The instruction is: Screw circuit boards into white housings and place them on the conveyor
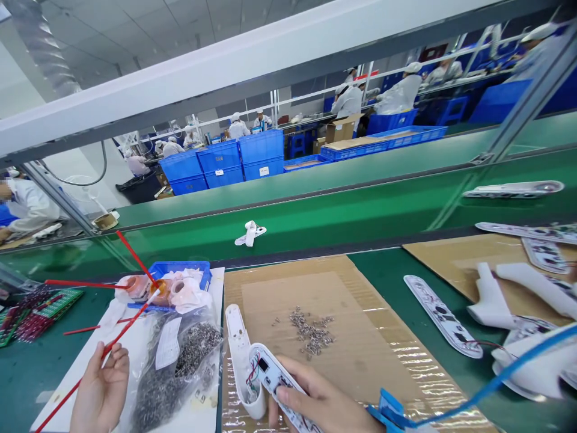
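Note:
My left hand [101, 391] pinches a long thin red stick [130, 322]; its pale tip is close to the small jars. In my right hand [322, 391] is a long white housing half with a circuit board [270, 371], my thumb pressing on its face. Thin coloured wires link it to a hollow white handle-shaped shell [238, 346] lying on the cardboard [374, 337]. Small metal parts [313, 331] are heaped beyond my right hand. A clear bag of small metal parts [198, 352] lies right of my left hand.
A blue tray [205, 273] holds tissue-wrapped jars [164, 293] with red sticks. Green circuit boards [54, 310] lie far left; white housings [444, 316] lie right. A blue cord [500, 379] runs from my right wrist. Beyond the green belt [342, 215], people work near blue crates [261, 153].

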`<state>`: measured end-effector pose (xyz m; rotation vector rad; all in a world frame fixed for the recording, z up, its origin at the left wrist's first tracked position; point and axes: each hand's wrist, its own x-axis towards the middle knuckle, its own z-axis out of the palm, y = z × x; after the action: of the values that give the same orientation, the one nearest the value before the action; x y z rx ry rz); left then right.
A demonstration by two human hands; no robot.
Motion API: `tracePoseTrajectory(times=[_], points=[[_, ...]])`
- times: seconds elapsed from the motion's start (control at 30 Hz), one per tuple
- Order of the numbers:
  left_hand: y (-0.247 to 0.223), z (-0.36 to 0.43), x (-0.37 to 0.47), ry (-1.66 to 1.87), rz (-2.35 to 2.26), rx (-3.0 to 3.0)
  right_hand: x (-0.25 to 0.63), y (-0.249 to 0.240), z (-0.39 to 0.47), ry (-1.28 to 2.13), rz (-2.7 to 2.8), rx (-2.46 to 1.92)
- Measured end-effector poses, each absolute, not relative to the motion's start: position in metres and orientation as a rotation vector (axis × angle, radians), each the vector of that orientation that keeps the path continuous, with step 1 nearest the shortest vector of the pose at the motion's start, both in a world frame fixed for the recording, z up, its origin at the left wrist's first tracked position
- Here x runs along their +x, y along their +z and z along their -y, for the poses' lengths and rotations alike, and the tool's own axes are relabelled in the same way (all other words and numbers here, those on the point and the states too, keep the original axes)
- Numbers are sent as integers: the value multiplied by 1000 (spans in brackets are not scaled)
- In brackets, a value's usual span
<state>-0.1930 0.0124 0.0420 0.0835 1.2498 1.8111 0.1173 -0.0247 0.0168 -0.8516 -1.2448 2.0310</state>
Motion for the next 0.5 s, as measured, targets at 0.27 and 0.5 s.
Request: tracePoseTrajectory(times=[0.27, 0.5], points=[[23, -24, -194, 1834, -1427, 82, 123, 11, 15, 1708, 1583, -1339], [16, -14, -211, 1777, -1385, -99, 140, 39, 2, 1285, 2061, -1690]])
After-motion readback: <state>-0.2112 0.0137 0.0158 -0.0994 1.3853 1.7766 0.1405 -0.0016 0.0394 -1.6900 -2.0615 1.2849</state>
